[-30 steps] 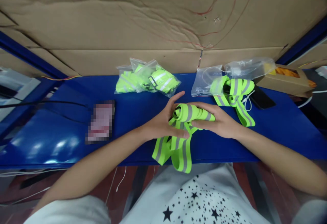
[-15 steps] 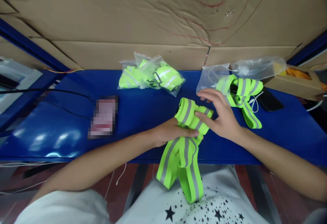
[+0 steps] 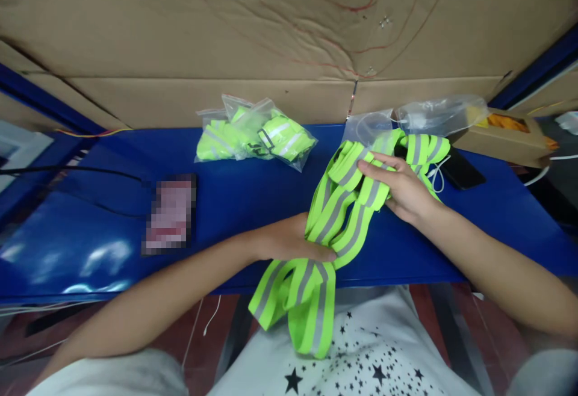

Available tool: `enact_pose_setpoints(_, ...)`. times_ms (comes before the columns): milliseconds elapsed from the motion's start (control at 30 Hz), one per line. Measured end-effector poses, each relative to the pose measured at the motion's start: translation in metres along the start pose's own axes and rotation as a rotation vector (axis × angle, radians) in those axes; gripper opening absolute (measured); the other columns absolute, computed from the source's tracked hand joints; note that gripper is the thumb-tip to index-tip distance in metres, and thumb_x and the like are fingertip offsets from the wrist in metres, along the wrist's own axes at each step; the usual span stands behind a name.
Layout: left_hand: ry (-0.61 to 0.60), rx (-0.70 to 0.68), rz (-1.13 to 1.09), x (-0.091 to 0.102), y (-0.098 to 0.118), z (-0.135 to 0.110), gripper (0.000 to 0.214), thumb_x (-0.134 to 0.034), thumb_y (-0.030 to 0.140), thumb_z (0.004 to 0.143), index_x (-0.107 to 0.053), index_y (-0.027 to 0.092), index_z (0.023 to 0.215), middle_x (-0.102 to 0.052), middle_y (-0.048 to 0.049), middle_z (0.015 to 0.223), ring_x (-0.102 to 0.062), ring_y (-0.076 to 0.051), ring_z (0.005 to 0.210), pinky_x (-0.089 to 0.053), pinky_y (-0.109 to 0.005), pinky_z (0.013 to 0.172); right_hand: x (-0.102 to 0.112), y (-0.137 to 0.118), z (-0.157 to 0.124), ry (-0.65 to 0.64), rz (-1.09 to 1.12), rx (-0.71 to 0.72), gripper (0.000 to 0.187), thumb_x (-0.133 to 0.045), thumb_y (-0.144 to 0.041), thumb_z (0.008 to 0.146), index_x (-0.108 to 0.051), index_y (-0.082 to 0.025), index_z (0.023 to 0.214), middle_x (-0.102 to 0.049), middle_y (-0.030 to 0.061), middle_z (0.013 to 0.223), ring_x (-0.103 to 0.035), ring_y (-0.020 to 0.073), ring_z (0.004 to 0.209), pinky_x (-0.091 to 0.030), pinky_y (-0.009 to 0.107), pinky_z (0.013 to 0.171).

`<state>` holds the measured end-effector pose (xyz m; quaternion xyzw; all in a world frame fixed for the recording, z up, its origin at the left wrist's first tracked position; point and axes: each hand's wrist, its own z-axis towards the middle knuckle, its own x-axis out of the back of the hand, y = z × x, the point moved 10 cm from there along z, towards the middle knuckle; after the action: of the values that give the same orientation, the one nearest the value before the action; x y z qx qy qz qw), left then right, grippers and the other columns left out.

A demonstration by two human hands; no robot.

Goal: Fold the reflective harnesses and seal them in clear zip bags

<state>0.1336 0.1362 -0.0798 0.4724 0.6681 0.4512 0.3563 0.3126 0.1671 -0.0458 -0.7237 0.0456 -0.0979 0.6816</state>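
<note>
A neon-yellow reflective strap vest (image 3: 336,215) with grey stripes stretches across the blue table (image 3: 253,203) and hangs over its near edge. My left hand (image 3: 293,242) pins the straps down near the table's front, fingers closed over them. My right hand (image 3: 401,188) grips the far end of the same straps, lifted toward the back right. A second loose reflective vest (image 3: 424,149) lies just behind my right hand.
Clear bags of folded reflective vests (image 3: 255,137) lie at the back centre. Empty plastic bags (image 3: 433,116) and a cardboard box (image 3: 506,137) sit at the back right, with a black phone (image 3: 460,170). A blurred flat object (image 3: 169,215) lies at the left. Cardboard (image 3: 271,41) walls the back.
The rolled strap bundle has been unrolled: my right hand pulled its end up and to the back right, while my left hand stayed pressing the straps at the table's front.
</note>
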Motion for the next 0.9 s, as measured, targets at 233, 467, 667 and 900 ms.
enact_pose_setpoints(233, 0.292, -0.342, -0.100, 0.056, 0.044, -0.006, 0.110, -0.094, 0.031, 0.068, -0.034, 0.034, 0.160, -0.052, -0.0104, 0.155, -0.045, -0.036, 0.148, -0.043, -0.050, 0.118, -0.016, -0.039, -0.026, -0.061, -0.128, 0.231, 0.037, -0.078, -0.047, 0.087, -0.076, -0.026, 0.118, -0.078, 0.0033, 0.120, -0.072, 0.0288, 0.116, -0.060, 0.045, 0.101)
enact_pose_setpoints(467, 0.148, -0.139, -0.219, 0.018, 0.010, 0.006, 0.096, -0.094, 0.023, 0.066, -0.049, 0.028, 0.151, -0.066, -0.0102, 0.139, -0.064, -0.034, 0.126, -0.057, -0.047, 0.099, -0.063, -0.046, -0.062, -0.258, -0.355, 0.539, 0.031, -0.072, -0.036, 0.093, -0.073, -0.024, 0.121, -0.079, 0.0049, 0.115, -0.075, 0.0244, 0.100, -0.061, 0.036, 0.088)
enact_pose_setpoints(667, 0.245, -0.178, 0.062, 0.016, 0.007, 0.009, 0.044, -0.090, 0.040, 0.071, -0.072, 0.018, 0.105, -0.076, -0.0061, 0.104, -0.070, -0.033, 0.109, -0.056, -0.047, 0.096, -0.051, -0.019, -0.042, -0.144, -0.099, 0.219, 0.026, -0.073, -0.047, 0.091, -0.072, -0.023, 0.101, -0.075, 0.0018, 0.098, -0.071, 0.0212, 0.089, -0.058, 0.031, 0.075)
enact_pose_setpoints(900, 0.387, 0.031, -0.307, 0.014, -0.022, 0.010, 0.053, -0.086, 0.025, 0.065, -0.067, 0.020, 0.115, -0.075, -0.0051, 0.099, -0.073, -0.032, 0.093, -0.060, -0.046, 0.082, -0.062, -0.013, -0.031, -0.189, -0.205, 0.226, 0.032, -0.068, -0.049, 0.095, -0.069, -0.023, 0.113, -0.072, 0.0065, 0.110, -0.070, 0.0252, 0.100, -0.059, 0.037, 0.085)
